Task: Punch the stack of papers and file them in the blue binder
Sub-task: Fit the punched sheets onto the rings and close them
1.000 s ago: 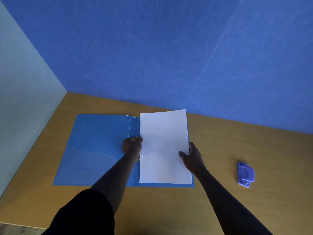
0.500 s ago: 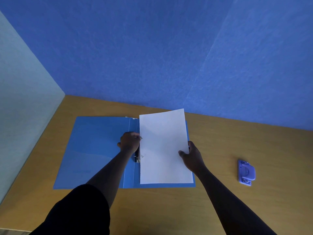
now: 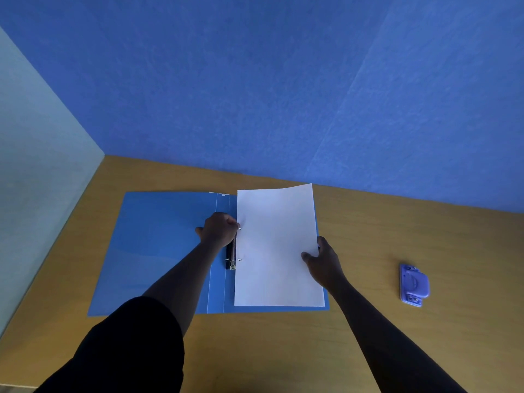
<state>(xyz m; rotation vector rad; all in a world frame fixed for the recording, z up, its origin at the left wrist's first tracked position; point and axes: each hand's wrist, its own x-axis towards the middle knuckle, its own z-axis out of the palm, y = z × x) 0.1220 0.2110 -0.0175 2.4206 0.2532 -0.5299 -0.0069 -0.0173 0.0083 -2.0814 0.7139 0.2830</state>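
The blue binder (image 3: 158,245) lies open and flat on the wooden desk. A white stack of papers (image 3: 276,245) lies on its right half, with two metal ring prongs poking through the left margin. My left hand (image 3: 218,229) is curled over the upper end of the ring mechanism (image 3: 232,258) at the spine; what its fingers grip is hidden. My right hand (image 3: 321,258) holds the right edge of the papers, thumb on top.
A purple hole punch (image 3: 414,285) sits on the desk (image 3: 397,231) to the right of the binder. Blue walls close the desk at the back, a pale wall on the left.
My left hand has slid a little to the left on the ring mechanism, uncovering its lower end and the lower prong. The right hand and the papers have stayed in place.
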